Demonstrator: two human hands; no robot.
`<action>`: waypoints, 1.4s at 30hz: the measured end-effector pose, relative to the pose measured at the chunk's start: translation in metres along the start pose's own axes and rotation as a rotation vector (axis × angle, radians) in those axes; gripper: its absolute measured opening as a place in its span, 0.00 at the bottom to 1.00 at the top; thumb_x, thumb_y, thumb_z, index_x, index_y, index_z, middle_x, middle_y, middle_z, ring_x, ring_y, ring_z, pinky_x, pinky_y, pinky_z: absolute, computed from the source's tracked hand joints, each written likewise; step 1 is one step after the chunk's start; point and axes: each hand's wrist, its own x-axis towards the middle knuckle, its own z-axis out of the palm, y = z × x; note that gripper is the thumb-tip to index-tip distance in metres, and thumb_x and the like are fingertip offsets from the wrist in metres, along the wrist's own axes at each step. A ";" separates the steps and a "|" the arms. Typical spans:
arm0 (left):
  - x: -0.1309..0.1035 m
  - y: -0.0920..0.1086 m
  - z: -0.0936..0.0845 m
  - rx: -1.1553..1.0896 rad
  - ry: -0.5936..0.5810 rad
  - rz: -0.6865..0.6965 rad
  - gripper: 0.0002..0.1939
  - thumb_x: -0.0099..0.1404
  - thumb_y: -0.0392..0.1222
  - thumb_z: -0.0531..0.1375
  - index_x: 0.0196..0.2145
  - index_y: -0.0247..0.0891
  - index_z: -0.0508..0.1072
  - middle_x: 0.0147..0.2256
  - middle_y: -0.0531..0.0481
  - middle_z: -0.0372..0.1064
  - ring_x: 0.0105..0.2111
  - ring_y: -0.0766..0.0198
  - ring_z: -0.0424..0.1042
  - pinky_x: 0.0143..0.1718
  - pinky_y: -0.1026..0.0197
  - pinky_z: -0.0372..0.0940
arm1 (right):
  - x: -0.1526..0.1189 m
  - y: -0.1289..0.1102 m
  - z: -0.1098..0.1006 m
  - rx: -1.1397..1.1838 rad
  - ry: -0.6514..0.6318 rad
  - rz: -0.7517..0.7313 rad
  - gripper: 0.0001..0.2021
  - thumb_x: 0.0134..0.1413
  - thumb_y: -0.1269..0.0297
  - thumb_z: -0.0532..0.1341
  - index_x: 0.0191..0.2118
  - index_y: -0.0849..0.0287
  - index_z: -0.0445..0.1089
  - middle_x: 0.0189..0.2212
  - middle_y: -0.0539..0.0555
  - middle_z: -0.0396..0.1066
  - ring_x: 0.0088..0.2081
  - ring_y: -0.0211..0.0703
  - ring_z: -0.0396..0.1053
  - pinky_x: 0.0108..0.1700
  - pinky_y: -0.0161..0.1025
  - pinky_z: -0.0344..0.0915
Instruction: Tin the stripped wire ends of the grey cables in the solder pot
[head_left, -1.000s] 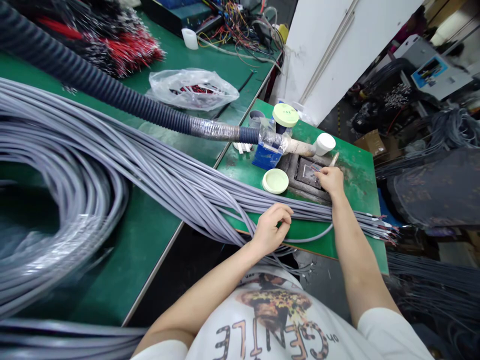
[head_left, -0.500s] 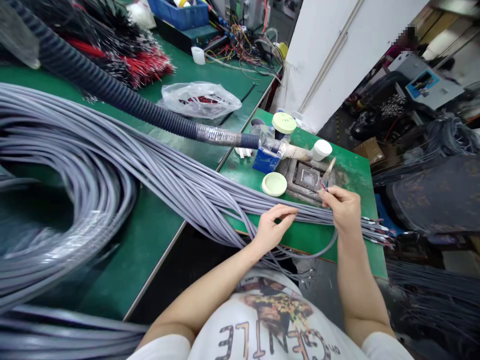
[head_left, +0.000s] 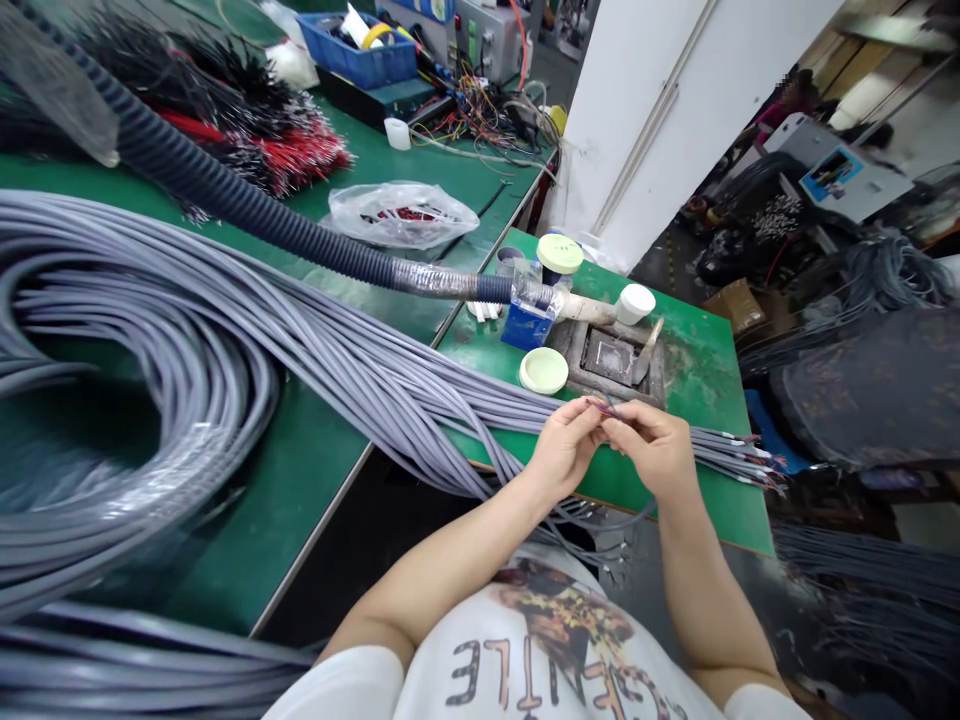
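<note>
My left hand (head_left: 564, 448) and my right hand (head_left: 656, 445) meet above the cable bundle at the front of the small green table. Fine red and blue wires (head_left: 604, 406) at a cable end are pinched between the fingertips of both hands. The grey cables (head_left: 420, 385) run from the left under my hands, and their stripped ends (head_left: 761, 465) lie to the right. Just beyond my hands is a square metal pot (head_left: 611, 358) set in a dirty frame, with a scraper (head_left: 648, 352) leaning on its right side.
A ribbed hose (head_left: 337, 258) crosses from upper left to a blue box (head_left: 527, 325) beside the pot. Around it stand a pale green dish (head_left: 544, 371), a lidded jar (head_left: 559, 254) and a white cup (head_left: 635, 303). Coiled cables (head_left: 202, 400) cover the left table.
My right hand has come left and toward me from the pot's edge with the wire end. My left hand has moved slightly right and closed on the wires beside it.
</note>
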 end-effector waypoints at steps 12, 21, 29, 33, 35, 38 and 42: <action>-0.003 -0.002 -0.005 -0.070 -0.202 -0.180 0.14 0.54 0.51 0.65 0.32 0.37 0.75 0.26 0.50 0.65 0.27 0.65 0.65 0.33 0.57 0.65 | -0.020 0.002 0.007 -0.030 -0.015 -0.098 0.24 0.59 0.63 0.58 0.61 0.47 0.57 0.28 0.48 0.73 0.26 0.39 0.69 0.29 0.37 0.67; -0.004 -0.010 -0.008 0.210 -0.129 0.053 0.16 0.55 0.50 0.67 0.34 0.35 0.77 0.38 0.46 0.73 0.39 0.61 0.69 0.46 0.58 0.63 | -0.009 -0.003 -0.010 -0.306 0.027 -0.192 0.14 0.58 0.64 0.59 0.50 0.47 0.69 0.39 0.52 0.74 0.39 0.46 0.71 0.42 0.46 0.69; -0.006 -0.009 -0.005 0.334 -0.187 0.092 0.19 0.54 0.54 0.67 0.32 0.33 0.75 0.31 0.49 0.73 0.35 0.63 0.70 0.43 0.59 0.63 | 0.020 -0.029 -0.008 -0.621 -0.004 -0.460 0.08 0.52 0.62 0.64 0.40 0.51 0.73 0.31 0.55 0.72 0.36 0.49 0.66 0.40 0.49 0.64; -0.008 -0.010 -0.006 0.353 -0.194 0.087 0.19 0.56 0.54 0.65 0.35 0.33 0.75 0.32 0.49 0.72 0.37 0.61 0.70 0.44 0.59 0.62 | 0.026 -0.033 0.000 -0.582 -0.023 -0.469 0.04 0.55 0.64 0.62 0.35 0.51 0.74 0.28 0.53 0.72 0.34 0.47 0.67 0.38 0.47 0.64; -0.007 -0.011 -0.009 0.357 -0.168 0.095 0.18 0.56 0.52 0.65 0.34 0.33 0.75 0.31 0.50 0.72 0.35 0.63 0.69 0.43 0.60 0.62 | 0.026 -0.033 0.001 -0.547 0.014 -0.470 0.05 0.55 0.66 0.61 0.32 0.50 0.75 0.27 0.52 0.73 0.32 0.46 0.67 0.37 0.47 0.64; -0.006 -0.012 -0.016 0.357 -0.102 0.089 0.16 0.56 0.51 0.66 0.30 0.33 0.74 0.28 0.52 0.69 0.32 0.66 0.67 0.40 0.61 0.61 | 0.022 -0.030 -0.001 -0.519 0.062 -0.467 0.05 0.55 0.67 0.62 0.32 0.50 0.75 0.27 0.51 0.74 0.31 0.46 0.68 0.37 0.48 0.64; -0.005 -0.008 -0.019 0.319 -0.051 0.062 0.15 0.56 0.50 0.66 0.28 0.33 0.72 0.27 0.53 0.69 0.31 0.68 0.67 0.41 0.62 0.61 | 0.018 -0.024 -0.005 -0.510 0.085 -0.472 0.04 0.54 0.67 0.63 0.34 0.51 0.75 0.28 0.51 0.75 0.32 0.45 0.69 0.38 0.47 0.64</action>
